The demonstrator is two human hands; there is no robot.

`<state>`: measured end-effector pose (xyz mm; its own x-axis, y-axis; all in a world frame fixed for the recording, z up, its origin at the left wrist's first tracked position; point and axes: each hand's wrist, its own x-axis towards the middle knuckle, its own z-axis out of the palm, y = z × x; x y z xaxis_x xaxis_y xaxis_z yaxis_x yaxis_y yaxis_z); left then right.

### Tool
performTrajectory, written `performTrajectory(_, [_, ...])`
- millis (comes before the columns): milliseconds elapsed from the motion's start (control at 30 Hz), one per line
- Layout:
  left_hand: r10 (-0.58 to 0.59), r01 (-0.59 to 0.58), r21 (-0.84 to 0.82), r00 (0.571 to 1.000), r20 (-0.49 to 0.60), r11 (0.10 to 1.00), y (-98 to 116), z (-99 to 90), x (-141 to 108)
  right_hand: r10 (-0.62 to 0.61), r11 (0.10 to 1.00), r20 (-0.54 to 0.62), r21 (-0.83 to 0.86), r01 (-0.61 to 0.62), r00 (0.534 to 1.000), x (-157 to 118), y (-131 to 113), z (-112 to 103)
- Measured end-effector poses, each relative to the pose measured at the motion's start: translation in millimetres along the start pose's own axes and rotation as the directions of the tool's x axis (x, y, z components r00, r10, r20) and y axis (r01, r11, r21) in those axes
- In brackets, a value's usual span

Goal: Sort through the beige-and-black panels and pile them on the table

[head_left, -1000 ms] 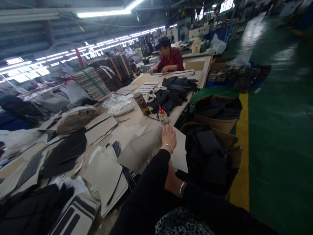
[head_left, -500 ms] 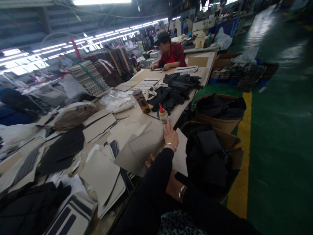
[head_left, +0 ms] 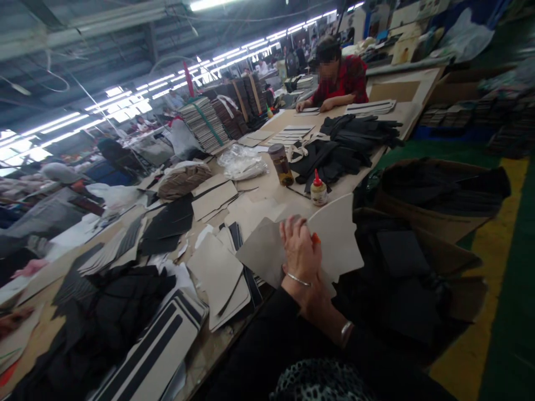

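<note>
Progress Status: Handling Under Way

We have the pale greyboard panels (head_left: 340, 239) at the near edge of the worktable (head_left: 270, 192), just in front of the red-capped squeeze bottle (head_left: 319, 192). Their faces spread to both sides of the hands; we cannot tell whether they form one bent sheet or several.

Our left hand (head_left: 298, 248) lies over the panels, its fingers bent and close together, touching the board; whether it grips or only presses, we cannot tell. Our right hand (head_left: 320, 287) is crossed beneath it and largely hidden, so we cannot confirm its opening or its hold. A small orange item (head_left: 316, 238) shows beside the fingers; we cannot identify it.

Done: panels with dark strips (head_left: 150, 345) lie piled at the lower left. We judge these to be at a later stage than the plain boards.

Left: the panels in hand show no strip on their visible faces and are not set down flat, so we judge this step incomplete. Plain boards (head_left: 217, 267) lie loosely overlapped to the left of the hands. We cannot count them.
</note>
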<state>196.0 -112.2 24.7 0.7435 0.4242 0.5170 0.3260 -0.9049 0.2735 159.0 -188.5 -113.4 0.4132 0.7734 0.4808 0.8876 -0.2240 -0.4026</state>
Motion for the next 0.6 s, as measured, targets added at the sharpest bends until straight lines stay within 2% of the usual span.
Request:
performTrajectory(67, [-0.082, 0.086, 0.064, 0.995, -0.061, 0.994, -30, -17.0, -10, 0.007, 1.0, -0.01, -0.025, -0.007, 1.0, 1, 0, 1])
performTrajectory(133, [-0.124, 0.131, 0.128, 0.991, -0.06, 0.983, -63, -26.4, -17, 0.011, 0.999, 0.012, -0.042, -0.011, 1.0, 4, -1, 0])
performTrajectory(267, [-0.152, 0.152, 0.11, 0.988, -0.012, 0.982, -115, -26.2, -19, 0.021, 0.999, 0.062, -0.049, -0.018, 0.998, 10, -1, -8])
performTrajectory(367, [-0.157, 0.157, 0.054, 0.988, -0.001, 0.986, -130, -21.5, -16, 0.008, 1.0, 0.092, 0.023, -0.01, 0.996, 12, 5, -18])
performTrajectory(467, [-0.167, 0.167, 0.012, 0.986, 0.009, 0.986, -131, -20.2, -13, 0.014, 0.959, 0.029, 0.281, -0.021, 0.999, 8, 21, -35])
performTrajectory(533, [-0.182, 0.182, -0.013, 0.983, 0.011, 0.983, -130, -20.0, -13, 0.199, 0.869, -0.068, 0.474, -0.144, 0.978, 7, 41, -47])
performTrajectory(567, [-0.192, 0.192, -0.026, 0.981, 0.011, 0.981, -129, -19.9, -14, 0.348, 0.813, -0.118, 0.533, -0.237, 0.93, 9, 55, -52])
performTrajectory(600, [-0.204, 0.204, -0.04, 0.979, 0.009, 0.978, -128, -19.8, -14, 0.499, 0.757, -0.164, 0.561, -0.336, 0.851, 12, 70, -56])
